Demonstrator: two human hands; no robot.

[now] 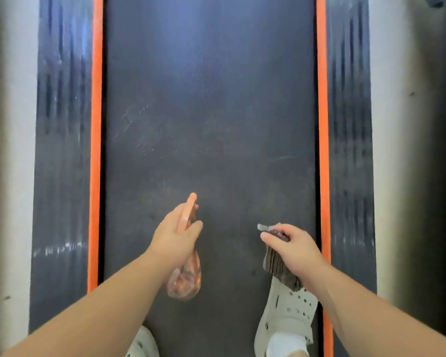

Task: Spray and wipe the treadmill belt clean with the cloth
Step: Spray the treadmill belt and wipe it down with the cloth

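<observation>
Dark treadmill belt (209,124); left hand (175,235) grips spray bottle (186,276), right hand (294,248) grips cloth (278,266)

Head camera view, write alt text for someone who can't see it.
A person stands on a dark treadmill belt, left hand holding an orange spray bottle, right hand holding a brown cloth. Orange strips edge the belt; white clogs show below.
</observation>
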